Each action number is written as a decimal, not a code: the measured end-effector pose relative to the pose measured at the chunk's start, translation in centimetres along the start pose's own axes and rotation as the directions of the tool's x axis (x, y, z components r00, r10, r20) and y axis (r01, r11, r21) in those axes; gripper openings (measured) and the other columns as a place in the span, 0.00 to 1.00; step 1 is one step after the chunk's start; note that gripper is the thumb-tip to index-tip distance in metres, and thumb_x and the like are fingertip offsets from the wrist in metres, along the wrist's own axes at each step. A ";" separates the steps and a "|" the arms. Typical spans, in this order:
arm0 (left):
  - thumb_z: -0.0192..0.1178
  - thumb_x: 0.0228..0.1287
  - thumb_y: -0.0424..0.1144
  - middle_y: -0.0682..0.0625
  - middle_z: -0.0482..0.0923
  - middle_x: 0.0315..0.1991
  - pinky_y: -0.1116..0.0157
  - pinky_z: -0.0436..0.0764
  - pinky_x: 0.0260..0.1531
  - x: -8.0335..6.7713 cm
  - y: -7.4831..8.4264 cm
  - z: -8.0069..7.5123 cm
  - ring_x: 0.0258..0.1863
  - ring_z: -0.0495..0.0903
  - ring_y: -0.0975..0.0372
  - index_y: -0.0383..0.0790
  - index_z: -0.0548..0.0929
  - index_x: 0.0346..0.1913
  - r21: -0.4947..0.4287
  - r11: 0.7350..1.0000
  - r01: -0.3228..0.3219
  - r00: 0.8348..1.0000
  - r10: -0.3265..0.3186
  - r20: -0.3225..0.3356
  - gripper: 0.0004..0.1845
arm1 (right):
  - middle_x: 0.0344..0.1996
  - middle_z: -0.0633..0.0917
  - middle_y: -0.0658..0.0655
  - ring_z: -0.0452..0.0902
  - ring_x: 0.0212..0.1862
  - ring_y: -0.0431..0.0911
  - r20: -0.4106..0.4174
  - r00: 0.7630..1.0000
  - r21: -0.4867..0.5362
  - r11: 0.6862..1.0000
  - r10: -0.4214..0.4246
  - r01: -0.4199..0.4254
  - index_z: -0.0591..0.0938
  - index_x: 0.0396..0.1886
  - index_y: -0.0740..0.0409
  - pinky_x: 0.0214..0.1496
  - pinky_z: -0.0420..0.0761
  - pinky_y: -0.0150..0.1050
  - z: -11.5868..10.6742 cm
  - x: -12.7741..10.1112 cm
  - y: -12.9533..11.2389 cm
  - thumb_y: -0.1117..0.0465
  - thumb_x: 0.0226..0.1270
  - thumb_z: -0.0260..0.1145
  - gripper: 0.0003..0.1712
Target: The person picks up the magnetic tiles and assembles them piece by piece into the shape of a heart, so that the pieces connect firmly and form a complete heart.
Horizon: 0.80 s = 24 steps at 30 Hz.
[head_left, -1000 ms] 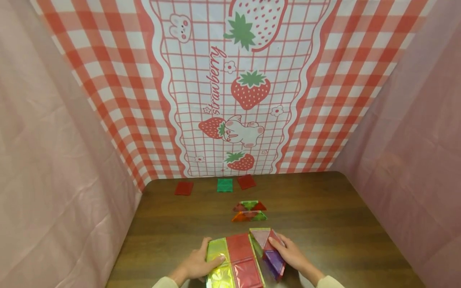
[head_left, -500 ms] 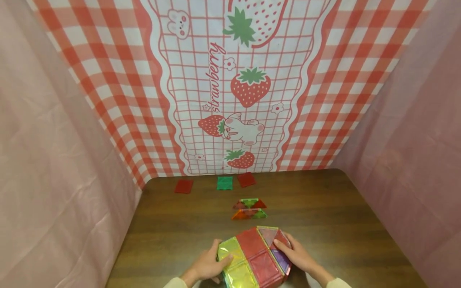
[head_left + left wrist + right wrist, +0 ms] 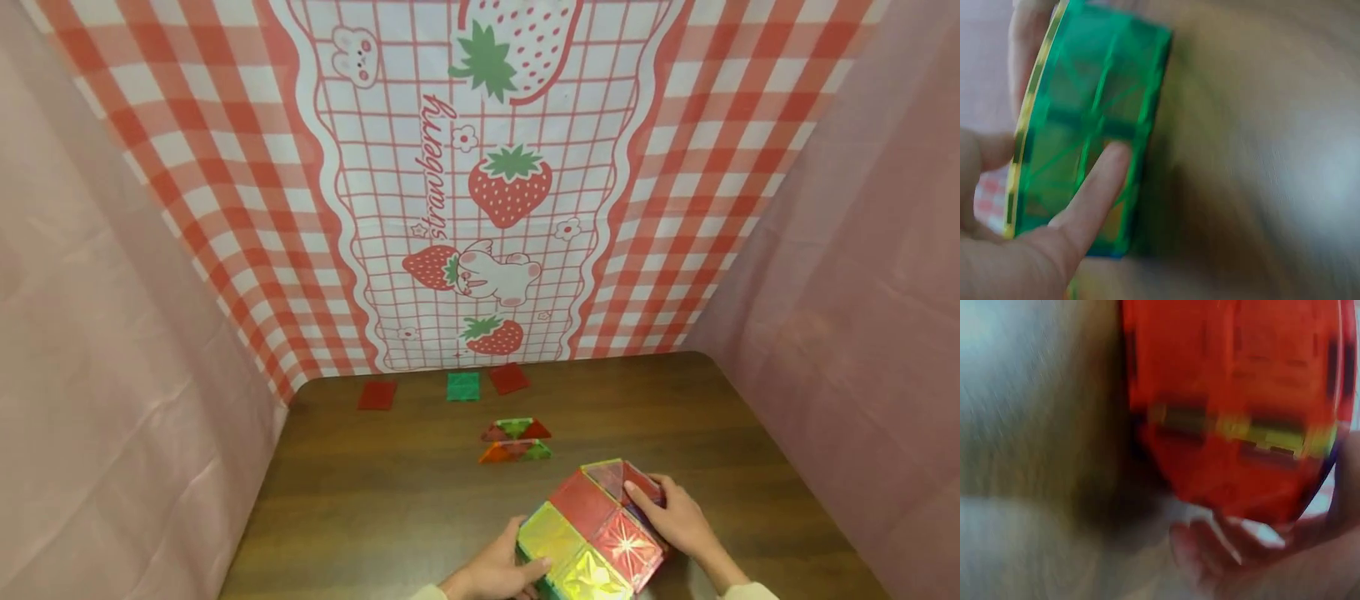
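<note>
Now both hands hold the see-through red, yellow and green tile box above the brown bench; left hand and right hand curl round opposite sides, so it stays together.

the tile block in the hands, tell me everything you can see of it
The tile block is a boxy build of translucent plastic tiles: yellow and red squares on top, pink and purple at its far right end, green on the left side. It sits turned askew at the table's near edge. The left hand and right hand grip its opposite ends.
</note>
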<state>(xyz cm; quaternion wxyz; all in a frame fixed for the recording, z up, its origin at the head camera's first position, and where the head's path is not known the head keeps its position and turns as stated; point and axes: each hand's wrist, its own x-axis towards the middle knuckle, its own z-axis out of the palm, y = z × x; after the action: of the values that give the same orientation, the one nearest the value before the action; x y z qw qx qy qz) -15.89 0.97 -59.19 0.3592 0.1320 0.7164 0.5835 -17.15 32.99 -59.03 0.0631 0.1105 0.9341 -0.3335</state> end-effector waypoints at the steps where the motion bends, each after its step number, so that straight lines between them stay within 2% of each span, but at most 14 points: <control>1: 0.60 0.63 0.50 0.43 0.81 0.33 0.60 0.82 0.26 0.6 0.1 0.9 0.23 0.83 0.57 0.43 0.54 0.68 -0.017 1.000 -0.009 1.000 0.009 -0.019 0.37 | 0.58 0.69 0.76 0.68 0.55 0.69 -0.024 1.000 -0.021 1.000 0.018 -0.018 0.60 0.67 0.67 0.48 0.72 0.63 -0.4 0.0 0.1 0.29 0.63 0.48 0.51; 3: 0.60 0.63 0.49 0.44 0.80 0.30 0.62 0.82 0.23 1.9 0.3 2.5 0.21 0.82 0.58 0.44 0.56 0.67 -0.025 0.999 -0.034 0.997 0.032 -0.071 0.35 | 0.62 0.58 0.81 0.57 0.59 0.76 -0.076 0.996 -0.058 0.997 0.055 -0.060 0.53 0.71 0.65 0.48 0.66 0.70 -1.1 0.1 0.1 0.26 0.61 0.46 0.55; 6: 0.61 0.62 0.49 0.46 0.79 0.26 0.63 0.80 0.19 4.1 0.9 4.6 0.18 0.79 0.60 0.45 0.59 0.66 -0.018 0.998 -0.057 0.986 0.053 -0.158 0.34 | 0.66 0.45 0.81 0.43 0.62 0.81 -0.118 0.990 -0.125 0.988 0.073 -0.088 0.46 0.74 0.59 0.47 0.58 0.78 -1.5 -0.1 -0.3 0.23 0.59 0.42 0.56; 9: 0.62 0.61 0.48 0.47 0.77 0.27 0.62 0.81 0.19 6.6 1.8 5.9 0.18 0.79 0.60 0.46 0.60 0.65 -0.019 0.997 -0.068 0.978 0.063 -0.197 0.33 | 0.68 0.44 0.79 0.38 0.64 0.81 -0.161 0.987 -0.232 0.971 0.017 -0.055 0.50 0.74 0.53 0.49 0.52 0.80 -1.3 0.1 -0.7 0.23 0.60 0.41 0.53; 11: 0.62 0.61 0.47 0.45 0.77 0.30 0.60 0.82 0.22 8.1 2.5 6.1 0.19 0.81 0.57 0.46 0.60 0.64 -0.036 0.997 -0.062 0.981 0.055 -0.184 0.32 | 0.69 0.45 0.78 0.36 0.66 0.80 -0.172 0.985 -0.268 0.963 -0.014 -0.033 0.52 0.74 0.52 0.52 0.46 0.80 -1.0 0.4 -0.9 0.24 0.61 0.41 0.52; 15: 0.61 0.62 0.47 0.44 0.74 0.35 0.57 0.83 0.25 10.4 3.5 6.1 0.22 0.81 0.54 0.45 0.58 0.65 -0.059 0.997 -0.047 0.990 0.038 -0.139 0.33 | 0.69 0.46 0.79 0.34 0.67 0.78 -0.181 0.983 -0.271 0.962 -0.031 -0.019 0.52 0.74 0.53 0.55 0.38 0.79 -1.1 1.1 -0.5 0.25 0.62 0.40 0.51; 21: 0.61 0.62 0.47 0.43 0.75 0.35 0.54 0.83 0.29 13.0 4.8 7.0 0.26 0.83 0.47 0.46 0.56 0.67 -0.074 0.997 -0.032 0.993 0.023 -0.113 0.34 | 0.69 0.47 0.78 0.35 0.67 0.78 -0.221 0.974 -0.294 0.955 -0.041 -0.027 0.49 0.75 0.50 0.56 0.37 0.78 -2.2 2.6 1.9 0.26 0.64 0.38 0.48; 24: 0.61 0.62 0.49 0.43 0.76 0.36 0.52 0.83 0.31 14.2 5.4 7.4 0.28 0.83 0.45 0.47 0.56 0.68 -0.081 0.996 -0.035 0.994 0.026 -0.104 0.36 | 0.69 0.49 0.77 0.37 0.67 0.77 -0.265 0.963 -0.308 0.951 -0.054 -0.031 0.50 0.75 0.48 0.58 0.37 0.77 -2.8 3.6 3.0 0.26 0.64 0.39 0.47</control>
<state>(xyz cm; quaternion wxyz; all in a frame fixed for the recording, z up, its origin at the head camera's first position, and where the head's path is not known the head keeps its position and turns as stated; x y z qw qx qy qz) -22.19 16.64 -59.69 0.3179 0.0975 0.7070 0.6241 -20.03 37.63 -59.36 -0.0502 0.1381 0.9752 -0.1652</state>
